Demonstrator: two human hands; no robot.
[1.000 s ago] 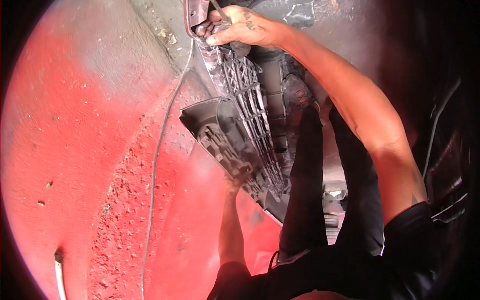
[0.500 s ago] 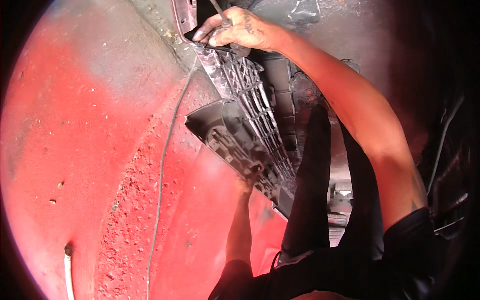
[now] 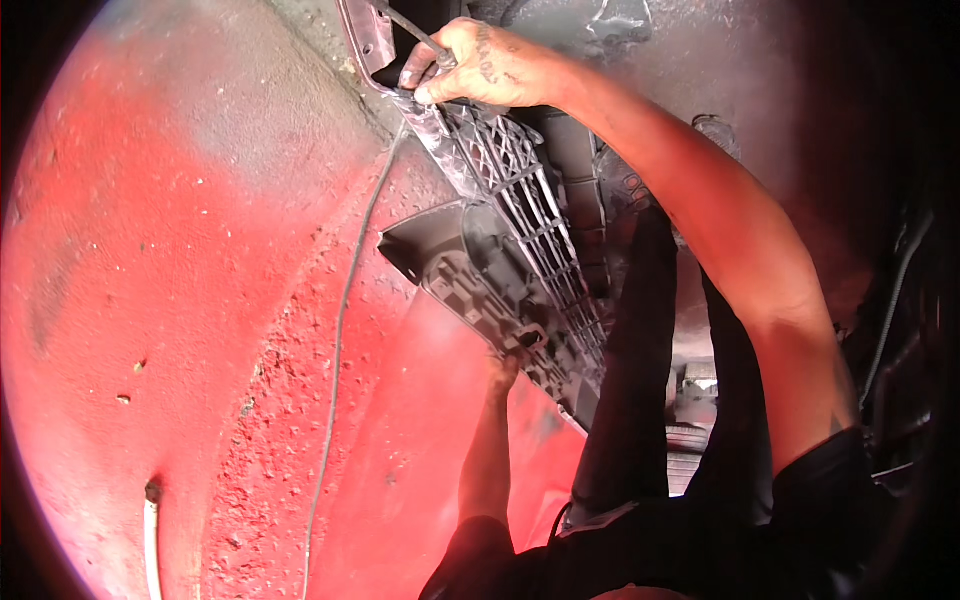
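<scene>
Well, the right hand (image 3: 478,68) has fingers (image 3: 412,68) wrapped round a thin rod (image 3: 412,28) by the grille (image 3: 535,225); the left hand (image 3: 502,370) touches the dark panel (image 3: 452,268) beside it, grip too hidden to tell; best hold that panel steady

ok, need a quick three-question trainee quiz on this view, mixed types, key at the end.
1. True or false: the right hand holds a thin rod.

2. What does the left hand touch?
a) the white pipe
b) the edge of the dark moulded part
c) the black trousers

3. Fill the gap: the thin grey cable runs over a mostly ____ surface.

Key: 1 true; 2 b; 3 red.
</scene>
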